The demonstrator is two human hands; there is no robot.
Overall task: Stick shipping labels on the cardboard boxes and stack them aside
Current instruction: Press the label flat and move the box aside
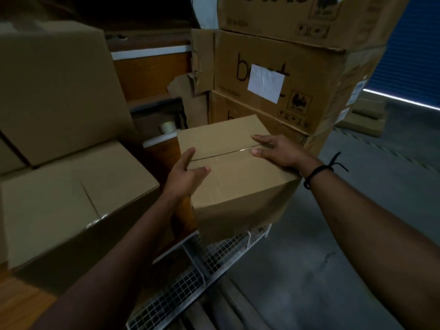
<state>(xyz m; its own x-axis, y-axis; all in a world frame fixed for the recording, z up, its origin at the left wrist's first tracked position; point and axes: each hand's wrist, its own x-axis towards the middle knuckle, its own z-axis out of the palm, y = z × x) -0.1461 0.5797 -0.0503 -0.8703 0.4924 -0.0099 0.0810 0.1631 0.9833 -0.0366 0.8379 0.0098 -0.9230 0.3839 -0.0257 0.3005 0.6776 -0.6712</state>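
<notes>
Both forearms are bare from the near edge up to the left hand (188,172) and right hand (278,151). A thin black cord bracelet (316,173) circles the right wrist, its loose tied ends sticking out to the right.

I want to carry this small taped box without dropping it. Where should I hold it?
Probably by the two opposite side walls of the small taped box, coming from left and right: its top is flat, taped shut, with no handle. The left hand and right hand rest at those edges.
</notes>
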